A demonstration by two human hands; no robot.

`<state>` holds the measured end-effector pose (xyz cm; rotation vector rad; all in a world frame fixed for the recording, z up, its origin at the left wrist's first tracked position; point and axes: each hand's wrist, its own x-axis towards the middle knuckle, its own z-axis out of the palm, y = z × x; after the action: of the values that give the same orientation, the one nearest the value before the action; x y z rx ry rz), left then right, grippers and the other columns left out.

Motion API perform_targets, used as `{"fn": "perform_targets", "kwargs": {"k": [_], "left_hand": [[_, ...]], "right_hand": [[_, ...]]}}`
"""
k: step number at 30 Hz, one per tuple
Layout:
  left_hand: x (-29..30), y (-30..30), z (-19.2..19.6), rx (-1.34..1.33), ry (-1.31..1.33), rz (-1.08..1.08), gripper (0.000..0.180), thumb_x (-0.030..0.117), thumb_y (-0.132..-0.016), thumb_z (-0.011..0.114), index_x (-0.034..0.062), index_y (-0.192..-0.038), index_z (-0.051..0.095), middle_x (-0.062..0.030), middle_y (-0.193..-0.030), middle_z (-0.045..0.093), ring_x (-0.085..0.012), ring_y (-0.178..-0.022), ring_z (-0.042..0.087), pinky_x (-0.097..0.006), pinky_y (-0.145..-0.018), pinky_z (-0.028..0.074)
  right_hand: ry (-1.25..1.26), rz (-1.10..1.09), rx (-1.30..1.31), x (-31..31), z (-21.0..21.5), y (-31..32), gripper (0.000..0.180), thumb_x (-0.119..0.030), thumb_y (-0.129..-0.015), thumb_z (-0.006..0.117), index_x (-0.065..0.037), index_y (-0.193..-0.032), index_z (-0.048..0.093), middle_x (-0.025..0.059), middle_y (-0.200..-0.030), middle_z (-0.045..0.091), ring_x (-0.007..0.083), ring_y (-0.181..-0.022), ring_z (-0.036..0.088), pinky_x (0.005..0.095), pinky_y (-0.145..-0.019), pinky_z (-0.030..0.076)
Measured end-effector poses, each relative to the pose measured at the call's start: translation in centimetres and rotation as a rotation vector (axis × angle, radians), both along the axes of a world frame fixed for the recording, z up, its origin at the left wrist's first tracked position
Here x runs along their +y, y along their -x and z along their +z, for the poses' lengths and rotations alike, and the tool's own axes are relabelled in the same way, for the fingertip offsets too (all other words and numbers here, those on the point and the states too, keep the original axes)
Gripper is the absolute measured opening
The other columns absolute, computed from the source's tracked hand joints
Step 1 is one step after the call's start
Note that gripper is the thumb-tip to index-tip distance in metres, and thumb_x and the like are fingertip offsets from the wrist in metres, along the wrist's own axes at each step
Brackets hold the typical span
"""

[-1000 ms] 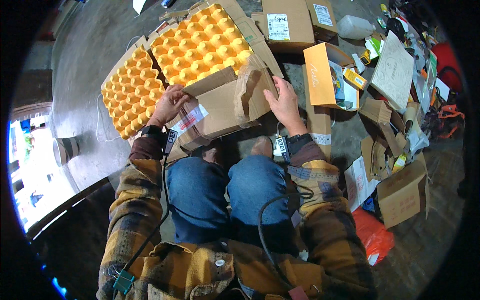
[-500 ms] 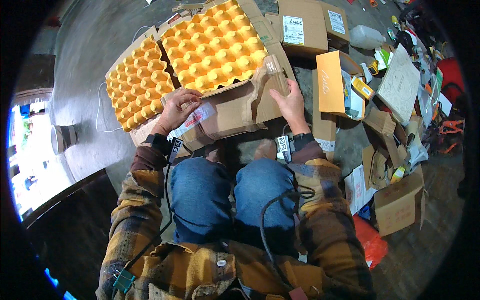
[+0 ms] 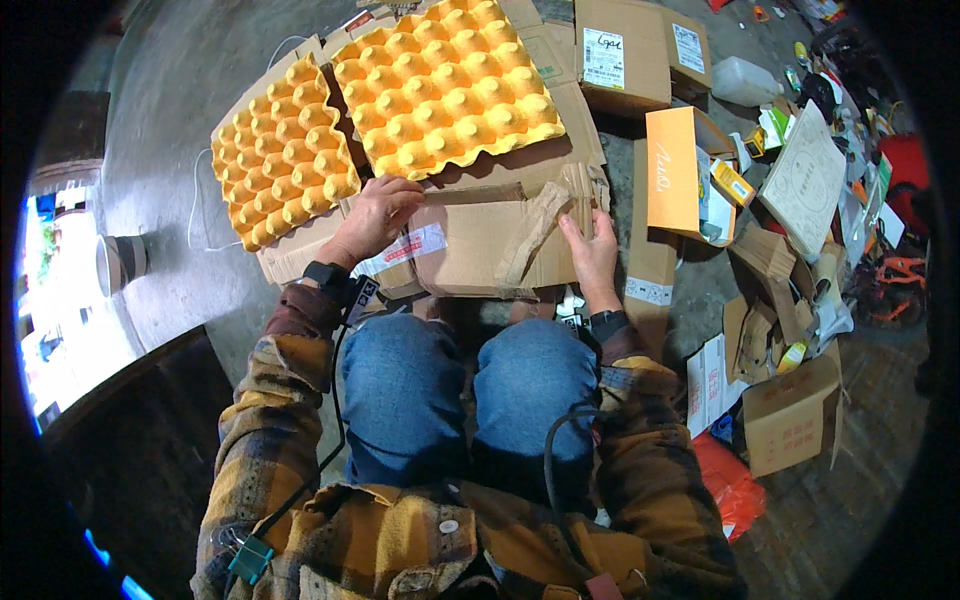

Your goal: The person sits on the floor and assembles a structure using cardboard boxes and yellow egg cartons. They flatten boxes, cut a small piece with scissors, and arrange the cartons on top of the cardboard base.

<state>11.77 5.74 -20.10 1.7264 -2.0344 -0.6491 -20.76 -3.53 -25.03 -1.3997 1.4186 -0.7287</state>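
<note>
— What's being handled down there on the floor?

— A flattened cardboard box (image 3: 480,245), lying on the concrete floor (image 3: 170,150) just in front of the person's knees. The left hand (image 3: 375,215) rests palm-down on its left part, fingers (image 3: 400,190) spread and lying flat, touching a white shipping label (image 3: 405,247). I'd say that hand is there to pin the cardboard so it doesn't slide.

— And the other hand?

— The right hand (image 3: 592,250) is at the box's right edge, beside a strip of brown packing tape (image 3: 535,228) that hangs loose and crumpled across the panel. The fingers are curled onto the cardboard edge there; whether they actually pinch the tape or only the flap, I can't tell from here.

— Why the orange things above it?

— Those are two moulded egg trays. The bigger egg tray (image 3: 445,85) lies on more flattened cardboard just beyond the box, touching its far edge; the smaller egg tray (image 3: 285,150) lies to the left, tilted, overlapping another brown sheet. They look set aside within reach, out of the hands' way.

— The rest is just clutter?

— Mostly to the right: an orange carton (image 3: 672,175) standing open, a closed brown box with labels (image 3: 620,50), a white plastic jug (image 3: 745,80), a small open box (image 3: 790,430) near the right knee, scraps of paper and card between them. A roll of tape (image 3: 122,262) sits alone well off to the left.
</note>
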Motion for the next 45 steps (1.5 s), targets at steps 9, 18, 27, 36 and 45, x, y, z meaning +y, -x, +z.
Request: {"fn": "perform_targets", "kwargs": {"k": [9, 18, 27, 36, 45], "left_hand": [[0.5, 0.7, -1.9, -0.258, 0.080, 0.072, 0.025, 0.011, -0.084, 0.059, 0.0035, -0.108, 0.063, -0.0115, -0.105, 0.053, -0.0306, -0.099, 0.051, -0.040, -0.087, 0.043], [-1.2, 1.2, -3.7, -0.332, 0.181, 0.235, 0.039, 0.012, -0.077, 0.068, 0.0020, -0.111, 0.052, -0.0151, -0.108, 0.052, -0.0332, -0.100, 0.051, -0.041, -0.086, 0.043], [-0.4, -0.1, -3.7, -0.198, 0.171, 0.403, 0.053, 0.013, -0.073, 0.073, 0.0031, -0.120, 0.049, -0.0149, -0.110, 0.052, -0.0341, -0.105, 0.051, -0.041, -0.091, 0.042], [11.8, -5.9, -1.4, -0.024, 0.093, 0.763, 0.018, 0.010, -0.083, 0.070, 0.0013, -0.096, 0.060, -0.0081, -0.084, 0.058, -0.0196, -0.074, 0.056, -0.030, -0.071, 0.048], [7.3, -1.2, -2.9, 0.158, 0.020, 0.237, 0.015, 0.007, -0.083, 0.066, 0.0009, -0.096, 0.065, -0.0123, -0.097, 0.063, -0.0302, -0.092, 0.061, -0.038, -0.079, 0.051]], "right_hand": [[-0.237, -0.085, -0.089, 0.0, -1.8, -0.3, 0.054, -0.025, -0.081, 0.074, 0.005, -0.119, 0.051, 0.0136, -0.103, 0.066, 0.0188, -0.090, 0.063, 0.0307, -0.080, 0.049], [-0.404, -0.105, -0.202, -0.3, 0.2, -1.0, 0.066, -0.020, -0.084, 0.072, 0.007, -0.134, 0.040, 0.0154, -0.114, 0.061, 0.0184, -0.100, 0.059, 0.0315, -0.086, 0.047], [-0.470, -0.084, -0.299, -0.2, 1.3, -0.7, 0.060, -0.018, -0.084, 0.072, 0.005, -0.130, 0.042, 0.0126, -0.109, 0.062, 0.0167, -0.096, 0.059, 0.0296, -0.083, 0.046], [-0.270, -0.012, -0.131, -0.8, -0.5, -0.1, 0.051, -0.016, -0.084, 0.072, 0.003, -0.124, 0.047, 0.0091, -0.099, 0.064, 0.0137, -0.085, 0.058, 0.0282, -0.076, 0.046], [-0.144, 0.074, 0.109, -1.4, -1.3, 0.0, 0.046, -0.018, -0.083, 0.071, 0.001, -0.120, 0.052, 0.0118, -0.105, 0.064, 0.0174, -0.092, 0.060, 0.0308, -0.081, 0.047]]}}
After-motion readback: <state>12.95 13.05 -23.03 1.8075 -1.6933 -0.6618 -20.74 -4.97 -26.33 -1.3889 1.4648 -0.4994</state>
